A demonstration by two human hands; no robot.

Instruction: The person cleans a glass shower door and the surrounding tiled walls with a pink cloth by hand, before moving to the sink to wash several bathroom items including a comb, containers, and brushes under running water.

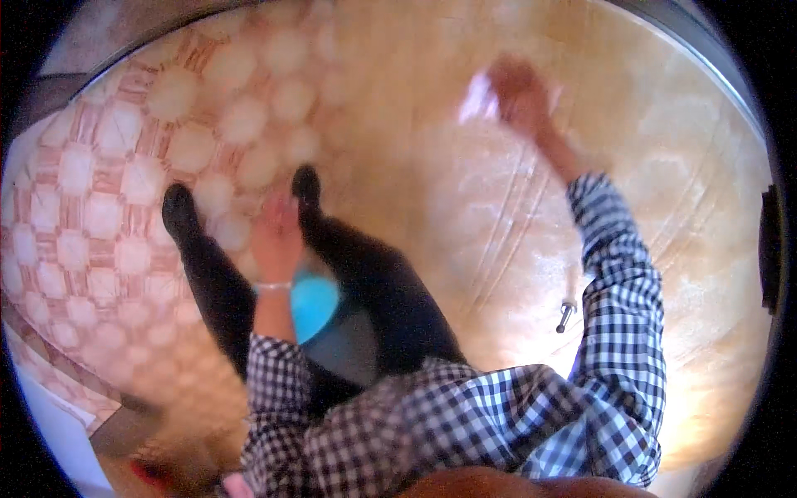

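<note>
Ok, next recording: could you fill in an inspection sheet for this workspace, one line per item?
Surface: glossy tan area on the right, with lines and pale glare.
Job's things: pale thing at the right hand, too blurred to identify; turquoise rounded thing near the left hand.
Clutter: small metallic piece beside the right sleeve.
Grippers: two bare hands, both blurred; grip unclear.
Cables: nothing seen.
Surroundings: pink-and-white patterned area at left; blurred red patch lower left.
</note>
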